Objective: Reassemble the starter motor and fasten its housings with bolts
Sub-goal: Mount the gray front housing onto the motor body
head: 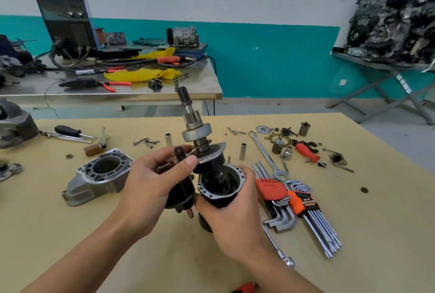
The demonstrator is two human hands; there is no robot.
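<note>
Nearest me, over the tan worktable (pixel 164 257), my right hand (pixel 233 219) wraps its fingers round the black motor housing (pixel 221 189) and grips it with the open end up. I can make out a thin shaft inside. Just to its left, my left hand (pixel 148 184) curls round a black solenoid (pixel 180 195), while its thumb and forefinger pinch a black fork lever (pixel 179 153) at the top. The pinion shaft (pixel 196 128) stands tilted above both parts. Its dark lower cup (pixel 210 163) is at the housing's rim, and I cannot tell whether it is seated.

To the right lie two hex key sets, one in a red holder (pixel 270 190) and one in an orange holder (pixel 300 201), with a ratchet handle (pixel 277 248) nearer me. To the left the aluminium nose housing (pixel 101 175) lies mouth up, well apart from my hands. Further back I see a combination wrench (pixel 264 151), a red-handled screwdriver (pixel 307 152), a socket (pixel 243 151), a washer (pixel 263 129) and small loose hardware.

Beyond the table stands a steel bench (pixel 207 91) bearing a welder (pixel 68 24), a yellow cloth (pixel 141 74) and pliers (pixel 116 83). At far right an engine (pixel 395 22) sits on a stand.
</note>
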